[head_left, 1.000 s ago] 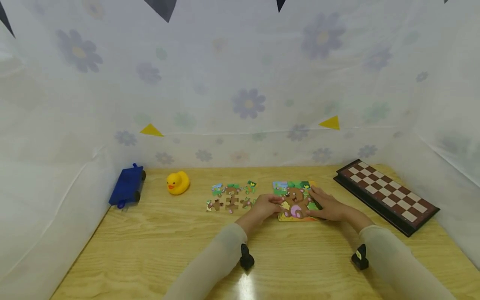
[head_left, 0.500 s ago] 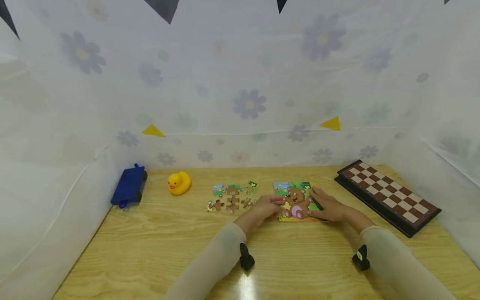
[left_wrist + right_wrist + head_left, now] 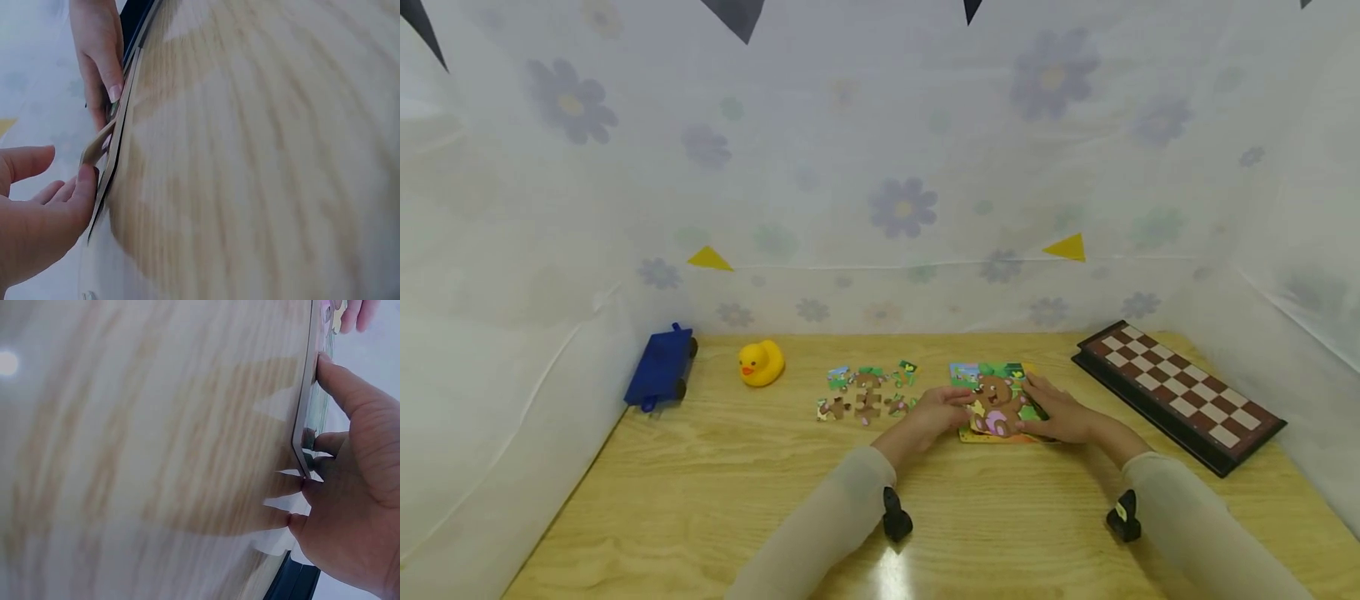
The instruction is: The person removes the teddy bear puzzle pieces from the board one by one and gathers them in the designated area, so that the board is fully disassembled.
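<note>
Bear puzzle lies on the counter between the two hands, as the head view shows. The drawn bear has its head toward the back wall and its feet toward the near side. The long axis seems to run from left to right, but the slanted view shortens the depth, so I am not fully sure. Some loose pieces lie just beside the left hand; a careless movement to that side could scatter them, I judge.

In the left wrist view, one tilted piece has an end raised at the left fingertips. Whether the fingers pinch it or only prop it, I cannot tell. If they slip, it may drop crooked; if it is pressed down at this slant, its edge may bend or lift the parts next to it.

In the right wrist view, the right hand is not clenched: its fingers are spread, some touching the puzzle's edge and others reaching the counter, with the thumb against the near edge. This contact probably steadies the puzzle, but uneven pressure could make it slide or turn.
</note>
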Demonstrator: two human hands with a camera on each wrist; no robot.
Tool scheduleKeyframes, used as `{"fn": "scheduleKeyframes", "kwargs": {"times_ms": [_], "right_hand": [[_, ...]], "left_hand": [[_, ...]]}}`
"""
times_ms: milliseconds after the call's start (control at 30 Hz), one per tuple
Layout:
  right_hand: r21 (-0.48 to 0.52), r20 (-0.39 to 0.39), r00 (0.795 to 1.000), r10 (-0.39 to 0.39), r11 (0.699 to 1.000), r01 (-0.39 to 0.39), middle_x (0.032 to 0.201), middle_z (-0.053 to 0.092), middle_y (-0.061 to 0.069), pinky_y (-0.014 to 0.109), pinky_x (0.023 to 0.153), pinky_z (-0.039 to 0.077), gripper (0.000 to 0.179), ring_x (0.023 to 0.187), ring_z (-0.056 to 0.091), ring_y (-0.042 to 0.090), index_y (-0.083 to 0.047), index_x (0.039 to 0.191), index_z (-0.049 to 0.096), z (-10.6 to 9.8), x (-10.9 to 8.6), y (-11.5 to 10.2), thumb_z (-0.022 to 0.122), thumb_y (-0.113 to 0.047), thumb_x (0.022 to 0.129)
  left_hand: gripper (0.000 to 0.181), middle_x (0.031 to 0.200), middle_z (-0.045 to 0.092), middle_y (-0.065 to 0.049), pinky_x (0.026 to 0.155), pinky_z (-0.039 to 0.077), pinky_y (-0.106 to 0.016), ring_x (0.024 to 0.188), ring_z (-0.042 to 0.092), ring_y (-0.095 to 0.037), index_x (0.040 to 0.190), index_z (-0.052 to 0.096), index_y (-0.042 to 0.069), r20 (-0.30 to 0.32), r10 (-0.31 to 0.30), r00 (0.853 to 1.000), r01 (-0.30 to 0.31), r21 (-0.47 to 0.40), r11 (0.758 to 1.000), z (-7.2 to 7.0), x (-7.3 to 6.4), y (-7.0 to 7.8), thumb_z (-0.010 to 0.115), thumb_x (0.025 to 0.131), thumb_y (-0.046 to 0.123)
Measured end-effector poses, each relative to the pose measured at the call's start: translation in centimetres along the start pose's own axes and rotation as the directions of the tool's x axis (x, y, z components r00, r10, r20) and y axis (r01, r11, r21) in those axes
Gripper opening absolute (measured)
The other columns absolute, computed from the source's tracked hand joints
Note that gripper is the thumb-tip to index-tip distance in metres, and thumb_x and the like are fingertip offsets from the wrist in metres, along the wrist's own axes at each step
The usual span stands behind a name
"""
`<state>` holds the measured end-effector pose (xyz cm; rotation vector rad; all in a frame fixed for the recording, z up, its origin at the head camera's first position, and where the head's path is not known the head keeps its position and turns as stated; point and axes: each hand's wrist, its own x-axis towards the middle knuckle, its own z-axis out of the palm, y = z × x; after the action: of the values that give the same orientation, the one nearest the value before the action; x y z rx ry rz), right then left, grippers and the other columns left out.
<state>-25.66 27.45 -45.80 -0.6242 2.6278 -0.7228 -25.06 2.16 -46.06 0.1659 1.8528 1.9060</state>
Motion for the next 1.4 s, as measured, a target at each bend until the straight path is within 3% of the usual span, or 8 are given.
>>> {"fn": "scheduleKeyframes", "kwargs": {"times_ms": [133, 333, 600, 900, 1400], "right_hand": [[0.005, -0.003, 1.0, -0.001, 1.0, 0.001, 0.153, -0.001, 0.031, 0.074, 0.101, -0.003, 0.086, 0.138, -0.003, 0.05, 0.009, 0.147, 0.015, 0.0, 0.1, 0.3, 0.058, -0.042, 0.093], [-0.005, -0.011, 1.0, -0.009, 1.0, 0.009, 0.152, 0.0, 0.031, 0.075, 0.101, -0.002, 0.087, 0.137, -0.002, 0.051, 0.009, 0.147, 0.016, 0.2, 0.2, 0.7, 0.058, -0.044, 0.092], [-0.004, -0.017, 1.0, -0.007, 1.0, 0.007, 0.153, 0.001, 0.031, 0.074, 0.101, -0.001, 0.087, 0.138, -0.002, 0.05, 0.009, 0.147, 0.016, 0.3, 0.1, 0.7, 0.058, -0.043, 0.092], [0.01, -0.017, 1.0, -0.002, 1.0, 0.002, 0.152, 0.0, 0.031, 0.074, 0.101, -0.003, 0.087, 0.137, -0.002, 0.051, 0.009, 0.147, 0.016, 0.2, -0.1, 0.3, 0.059, -0.042, 0.092], [0.03, -0.001, 1.0, -0.002, 1.0, 0.002, 0.153, -0.001, 0.03, 0.074, 0.101, -0.004, 0.085, 0.137, -0.003, 0.051, 0.008, 0.148, 0.015, 0.1, 0.0, 0.5, 0.058, -0.04, 0.093]], "left_hand": [[0.046, 0.128, 0.058, -0.013, 0.085, 0.053, -0.027, 0.107, 0.06, -0.021, 0.132, 0.051, -0.004, -0.067, -0.012, 0.998, 0.009, -0.045, 0.999, 0.4, 0.2, -0.2, 0.058, 0.086, -0.008], [0.032, 0.105, 0.065, -0.01, 0.08, 0.056, -0.029, 0.091, 0.065, -0.018, 0.116, 0.063, -0.003, -0.165, -0.051, 0.985, 0.036, -0.089, 0.995, 0.8, 0.7, -0.7, 0.065, 0.083, -0.007], [0.027, 0.1, 0.066, -0.009, 0.076, 0.057, -0.029, 0.086, 0.067, -0.018, 0.108, 0.068, -0.002, -0.166, -0.053, 0.985, 0.047, -0.037, 0.998, 0.8, 0.2, -0.6, 0.067, 0.082, -0.008], [0.026, 0.092, 0.067, -0.008, 0.074, 0.057, -0.029, 0.075, 0.065, -0.013, 0.104, 0.071, 0.002, -0.191, -0.103, 0.976, 0.092, -0.063, 0.994, 0.6, 0.6, -0.9, 0.07, 0.08, -0.007], [0.03, 0.108, 0.069, -0.008, 0.076, 0.057, -0.03, 0.089, 0.068, -0.019, 0.111, 0.069, 0.001, -0.13, -0.091, 0.987, 0.074, -0.131, 0.989, 0.1, 1.1, -1.5, 0.067, 0.082, -0.008]]}}
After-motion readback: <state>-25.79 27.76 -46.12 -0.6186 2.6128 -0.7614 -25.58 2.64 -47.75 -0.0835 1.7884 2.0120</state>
